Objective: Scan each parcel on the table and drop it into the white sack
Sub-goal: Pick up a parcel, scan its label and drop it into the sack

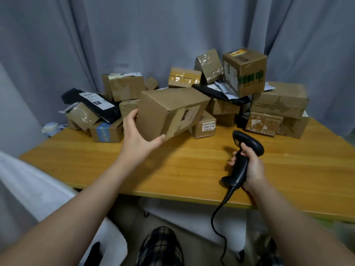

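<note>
My left hand (137, 135) grips a large brown cardboard box (169, 110) by its near left end and holds it tilted above the wooden table (192, 166). A label on the box's right face is turned toward the black handheld barcode scanner (243, 156), which my right hand (251, 166) grips by the handle. The scanner's head points up and left at the box, and its cable hangs off the table's front edge. The white sack (38, 191) gapes at the lower left, beside the table's left corner.
Several cardboard parcels and black mailer bags lie heaped along the back of the table, tallest at the right (245, 71). A grey curtain (172, 31) hangs behind. My knee in plaid trousers (159, 246) shows below the table edge.
</note>
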Motion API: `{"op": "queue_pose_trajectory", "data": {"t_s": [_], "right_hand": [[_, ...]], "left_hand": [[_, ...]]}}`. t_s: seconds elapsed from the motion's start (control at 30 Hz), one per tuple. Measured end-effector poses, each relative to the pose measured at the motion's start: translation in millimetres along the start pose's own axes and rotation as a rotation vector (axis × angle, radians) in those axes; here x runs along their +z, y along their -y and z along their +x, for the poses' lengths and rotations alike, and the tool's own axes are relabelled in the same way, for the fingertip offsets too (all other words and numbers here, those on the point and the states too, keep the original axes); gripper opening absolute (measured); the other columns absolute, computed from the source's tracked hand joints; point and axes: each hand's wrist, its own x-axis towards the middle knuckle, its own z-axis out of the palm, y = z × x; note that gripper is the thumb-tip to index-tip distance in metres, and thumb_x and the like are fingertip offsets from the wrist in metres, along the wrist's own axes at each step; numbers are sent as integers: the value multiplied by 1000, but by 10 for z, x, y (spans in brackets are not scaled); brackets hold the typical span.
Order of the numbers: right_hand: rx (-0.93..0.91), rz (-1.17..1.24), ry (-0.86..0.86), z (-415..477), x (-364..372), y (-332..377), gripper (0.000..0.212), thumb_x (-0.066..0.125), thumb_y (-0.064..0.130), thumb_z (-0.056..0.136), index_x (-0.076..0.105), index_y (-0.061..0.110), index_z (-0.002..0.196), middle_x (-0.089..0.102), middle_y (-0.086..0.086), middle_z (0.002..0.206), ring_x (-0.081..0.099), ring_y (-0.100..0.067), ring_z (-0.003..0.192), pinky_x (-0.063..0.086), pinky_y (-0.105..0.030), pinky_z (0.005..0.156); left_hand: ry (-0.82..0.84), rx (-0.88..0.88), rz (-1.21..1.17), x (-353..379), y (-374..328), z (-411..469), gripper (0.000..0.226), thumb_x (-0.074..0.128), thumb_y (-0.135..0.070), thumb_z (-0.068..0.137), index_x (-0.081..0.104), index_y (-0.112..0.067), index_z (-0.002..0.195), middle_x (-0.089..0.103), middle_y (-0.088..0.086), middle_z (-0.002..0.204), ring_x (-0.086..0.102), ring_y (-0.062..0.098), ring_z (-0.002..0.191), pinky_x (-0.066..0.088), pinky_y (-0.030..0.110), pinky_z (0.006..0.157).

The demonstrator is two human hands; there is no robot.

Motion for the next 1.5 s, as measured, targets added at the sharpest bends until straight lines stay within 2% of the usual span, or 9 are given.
{"op": "queue_pose_trajectory", "data": {"t_s": [0.23,0.37,0.53,0.67,0.8,0.9,1.0,1.17,1.5], "right_hand": [[-88,-86,27,-219,-21,-74,24,64,29,90,62,6,85,59,-3,62,57,-15,50,51,-28,55],[-77,-64,38,-328,-45,-103,23,65,28,89,60,6,84,58,-4,64,56,-16,51,49,-30,56],[-41,-58,61,-402,-82,-124,26,66,31,87,60,6,87,57,-4,67,56,-18,57,49,-31,62],[-94,-58,22,-412,-70,-131,21,66,29,89,62,8,91,63,-5,76,63,-18,62,54,-32,68],[-90,-29,-6,-371,-46,-156,31,67,26,88,62,3,108,68,-14,96,70,-25,85,56,-36,86],[-95,-21,1,-354,-46,-168,38,68,25,86,61,2,116,68,-16,97,69,-26,90,53,-36,93],[-95,-83,12,-372,-33,-177,22,68,26,87,66,8,100,69,-11,88,67,-25,90,51,-37,94],[-119,-124,22,-412,-44,-170,16,66,24,88,66,9,92,69,-9,82,68,-22,82,52,-35,89],[-184,-413,107,-545,-7,-174,13,67,18,88,64,9,79,61,-10,69,60,-23,61,50,-33,66]], "left_hand": [[37,-398,-350,-133,162,-238,96,77,-49,69,28,-22,147,42,6,145,46,21,128,43,44,106],[137,-595,-460,-109,171,-310,65,61,-40,89,29,-27,144,49,9,135,57,21,106,54,39,86],[392,-465,-303,-139,188,-471,88,65,-28,89,3,-42,149,53,2,117,57,13,89,46,36,88],[447,-401,-323,-194,183,-434,54,69,-38,84,35,-41,126,50,5,123,55,25,112,48,37,92],[552,-267,-100,-132,-22,-275,34,65,-44,85,43,-24,101,56,1,109,58,18,100,46,29,77],[713,-135,164,13,-295,-115,46,69,-49,81,44,-23,109,57,-1,110,58,13,91,46,24,70],[860,-22,485,208,-558,34,89,67,-63,75,23,-29,145,46,2,138,53,16,107,47,29,85],[912,46,971,586,-792,-55,117,74,-59,71,-9,-39,151,20,16,151,27,36,134,36,49,104],[489,-76,150,298,-425,30,109,79,-40,74,2,-41,151,32,9,136,40,21,111,36,37,101]]}}
